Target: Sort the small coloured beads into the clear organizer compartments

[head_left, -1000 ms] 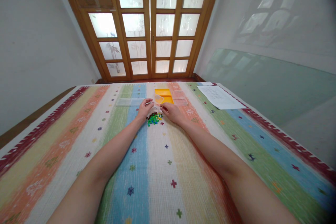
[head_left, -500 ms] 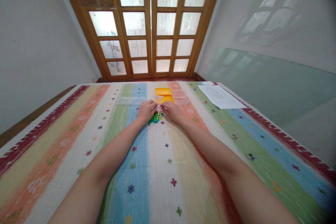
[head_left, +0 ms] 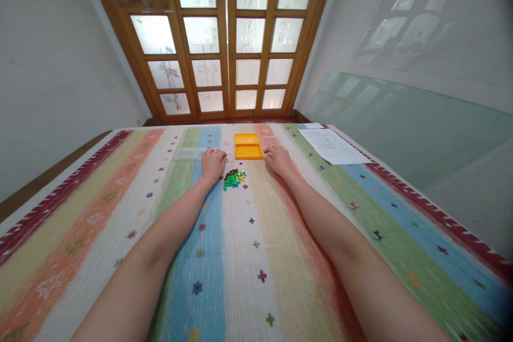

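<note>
My left hand [head_left: 214,162] is closed beside a small clear plastic piece [head_left: 230,157], its fingertips at the piece's near edge. Another clear plastic tray [head_left: 187,154] lies just left of that hand. Over at the right, my right hand [head_left: 278,160] has its fingers curled together near the corner of the yellow tray [head_left: 248,153]. A clear plastic tray [head_left: 273,140] lies behind the right hand, partly covered by it; whether the fingers grip anything is hidden. Between my forearms sits a loose pile of small green, blue, yellow and dark pieces [head_left: 234,178].
The table wears a striped, patterned tablecloth [head_left: 240,278]. A printed paper sheet [head_left: 334,146] lies at the back right. Beyond the far edge stand wooden doors with glass panes [head_left: 230,64], and a glass sheet [head_left: 401,123] leans along the right wall.
My hands have moved apart, left hand to the left and right hand to the right. The clear plastic between them has gone left with my left hand, uncovering the yellow tray and the pile.
</note>
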A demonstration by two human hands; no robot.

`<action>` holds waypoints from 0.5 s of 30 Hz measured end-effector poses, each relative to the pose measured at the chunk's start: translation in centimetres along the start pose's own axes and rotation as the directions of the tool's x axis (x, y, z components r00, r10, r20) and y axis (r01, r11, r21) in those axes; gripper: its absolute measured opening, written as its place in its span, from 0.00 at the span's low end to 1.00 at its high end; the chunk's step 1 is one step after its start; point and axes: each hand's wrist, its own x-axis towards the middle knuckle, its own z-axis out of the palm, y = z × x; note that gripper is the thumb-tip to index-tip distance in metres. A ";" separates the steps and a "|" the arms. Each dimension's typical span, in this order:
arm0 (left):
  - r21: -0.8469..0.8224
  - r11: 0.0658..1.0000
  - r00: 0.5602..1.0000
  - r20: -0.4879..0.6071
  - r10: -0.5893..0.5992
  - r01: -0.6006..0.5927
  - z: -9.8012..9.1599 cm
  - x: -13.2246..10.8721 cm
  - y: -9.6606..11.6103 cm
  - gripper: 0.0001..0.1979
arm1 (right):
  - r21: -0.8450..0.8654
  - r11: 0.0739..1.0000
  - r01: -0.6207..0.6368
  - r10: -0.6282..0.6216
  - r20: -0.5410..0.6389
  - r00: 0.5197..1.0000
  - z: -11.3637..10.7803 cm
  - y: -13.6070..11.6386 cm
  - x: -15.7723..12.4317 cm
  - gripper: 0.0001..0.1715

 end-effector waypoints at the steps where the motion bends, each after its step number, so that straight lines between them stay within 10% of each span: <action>1: -0.008 1.000 1.000 0.006 0.018 -0.018 0.3 0.1 0.0 0.12 | -0.004 0.999 0.042 -0.041 0.049 0.998 -0.2 0.6 0.0 0.15; 15: -0.111 0.985 0.978 0.142 0.150 -0.134 1.5 1.9 0.2 0.17 | 0.068 0.975 0.213 -0.221 0.152 0.963 -0.3 0.9 0.1 0.17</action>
